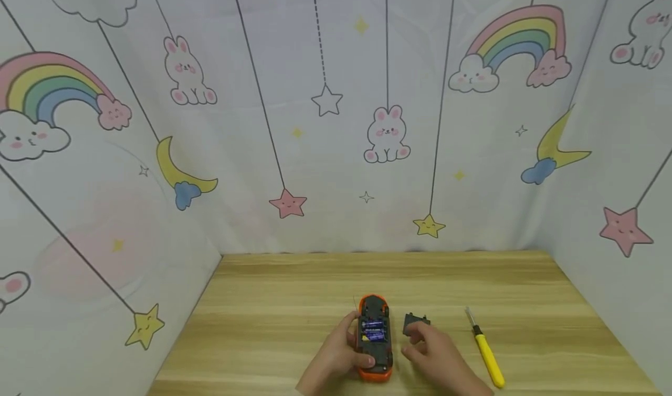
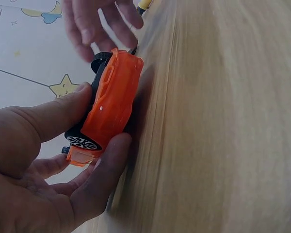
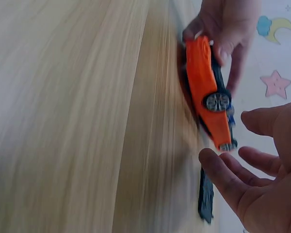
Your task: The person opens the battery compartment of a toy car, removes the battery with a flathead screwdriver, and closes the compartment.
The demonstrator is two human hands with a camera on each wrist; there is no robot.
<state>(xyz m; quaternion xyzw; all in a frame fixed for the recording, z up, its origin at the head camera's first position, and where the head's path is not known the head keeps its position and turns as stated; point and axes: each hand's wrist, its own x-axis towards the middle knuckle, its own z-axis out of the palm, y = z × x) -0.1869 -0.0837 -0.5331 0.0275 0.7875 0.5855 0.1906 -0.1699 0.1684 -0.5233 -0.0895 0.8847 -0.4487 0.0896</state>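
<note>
An orange toy car [image 1: 374, 349] lies wheels up on the wooden table, its black underside facing the head camera. Several purple batteries [image 1: 374, 329] sit in the uncovered compartment in its underside. My left hand [image 1: 338, 349] grips the car from the left side, thumb over the underside; the left wrist view shows thumb and fingers around the orange body [image 2: 117, 92]. My right hand [image 1: 433, 352] is to the right of the car, fingers loosely bent and holding nothing. Just beyond its fingertips lies a black battery cover [image 1: 412, 321], seen edge-on in the right wrist view [image 3: 205, 196].
A screwdriver [image 1: 488, 355] with a yellow handle lies on the table to the right of my right hand, tip pointing away. White curtains [image 1: 336, 151] printed with rabbits, stars and rainbows stand around the back and sides of the table [image 1: 273, 291].
</note>
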